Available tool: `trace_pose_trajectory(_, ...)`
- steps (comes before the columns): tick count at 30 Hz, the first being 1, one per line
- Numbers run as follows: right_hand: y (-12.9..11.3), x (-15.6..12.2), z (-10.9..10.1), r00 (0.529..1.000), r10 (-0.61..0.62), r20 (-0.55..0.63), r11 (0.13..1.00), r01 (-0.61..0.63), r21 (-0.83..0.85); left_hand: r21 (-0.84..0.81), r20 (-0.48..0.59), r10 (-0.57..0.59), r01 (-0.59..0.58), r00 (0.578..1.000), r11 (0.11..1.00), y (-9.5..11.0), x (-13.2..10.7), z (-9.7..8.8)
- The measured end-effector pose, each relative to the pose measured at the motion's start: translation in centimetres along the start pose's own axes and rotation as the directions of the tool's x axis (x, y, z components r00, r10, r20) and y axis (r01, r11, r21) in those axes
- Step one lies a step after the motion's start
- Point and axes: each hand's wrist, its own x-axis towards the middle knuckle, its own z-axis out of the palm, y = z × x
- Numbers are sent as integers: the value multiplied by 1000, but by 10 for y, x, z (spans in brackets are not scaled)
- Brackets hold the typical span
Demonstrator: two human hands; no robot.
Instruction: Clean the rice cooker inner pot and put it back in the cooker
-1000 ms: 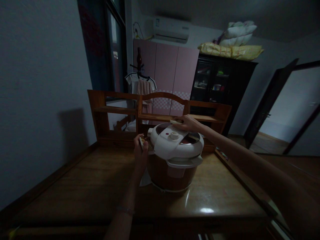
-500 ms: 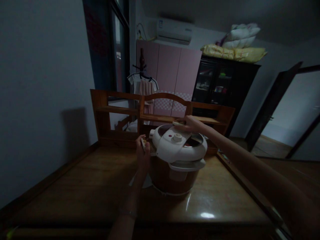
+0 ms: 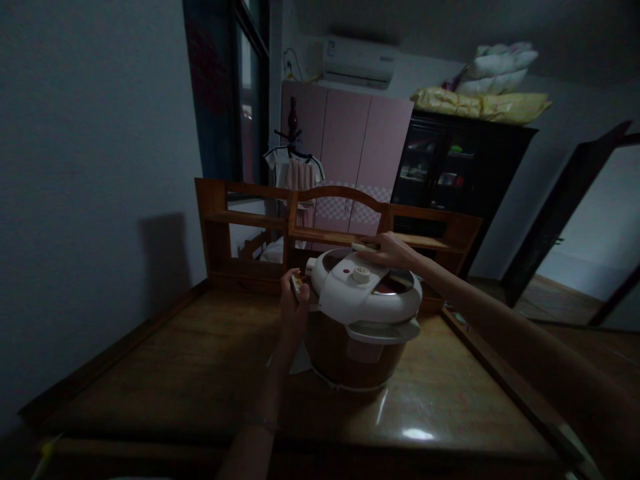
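A brown electric pressure cooker (image 3: 357,353) with a white lid (image 3: 367,293) stands on a glossy wooden table (image 3: 200,373). My left hand (image 3: 294,303) is closed around the small handle at the cooker's left side. My right hand (image 3: 387,250) reaches over the far rim of the lid, its fingers curled on the back handle there. A white cloth or paper peeks out under the cooker at its left base.
A wooden shelf rack (image 3: 240,230) stands along the table's far edge behind the cooker. Beyond are a pink wardrobe (image 3: 350,153), a dark glass cabinet (image 3: 450,173) with bedding on top, and an open door (image 3: 565,213) at right. A wall runs along the left.
Both hands keep their grip on the cooker. The cooker and the room have shifted slightly right and down in view as my head turned.
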Motion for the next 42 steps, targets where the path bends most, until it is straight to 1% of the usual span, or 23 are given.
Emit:
trace_pose_trajectory(4, 3, -4, -1, 1000, 3, 5, 999, -4, 34, -2, -29, 9, -9, 1000, 1000, 1, -1, 2)
trace_pose_trajectory(8, 0, -4, -3, 1000, -10, 9, 999, 10, 42, -21, -23, -1, 1, 1000, 1000, 0, -1, 3)
trace_pose_trajectory(14, 1, -1, 0, 1000, -28, 13, 1000, 28, -5, 0, -15, 3, -3, 1000, 1000, 0, 0, 1)
trace_pose_trajectory(16, 3, -1, 1, 999, -33, -4, 999, 33, 10, 9, 9, -3, 3, 1000, 1000, 2, 0, -3)
trace_pose_trajectory(20, 4, -4, 2, 999, -32, -23, 999, 33, 43, 7, 106, -54, 54, 993, 999, 8, 1, -11)
trace_pose_trajectory(23, 5, -5, 1, 999, -39, -17, 998, 40, 55, -2, 130, -71, 72, 989, 997, 10, 1, -13)
trace_pose_trajectory(29, 9, -6, 2, 998, -57, -24, 997, 58, 56, -18, 43, -54, 54, 998, 998, 9, -1, -4)
trace_pose_trajectory(35, 11, -7, 3, 999, -48, -15, 998, 48, 40, -61, 16, -64, 65, 998, 996, 7, -3, 1)
trace_pose_trajectory(38, 9, -7, 2, 1000, -5, -3, 1000, 5, 0, -54, 4, -67, 68, 998, 996, 7, -2, 0)
trace_pose_trajectory(40, 7, -8, 0, 999, 37, 6, 999, -36, -34, -43, 28, -77, 78, 997, 996, 7, -1, -2)
trace_pose_trajectory(42, 6, -10, -2, 998, 65, -1, 997, -65, -38, -40, 86, -102, 105, 991, 994, 6, 0, -7)
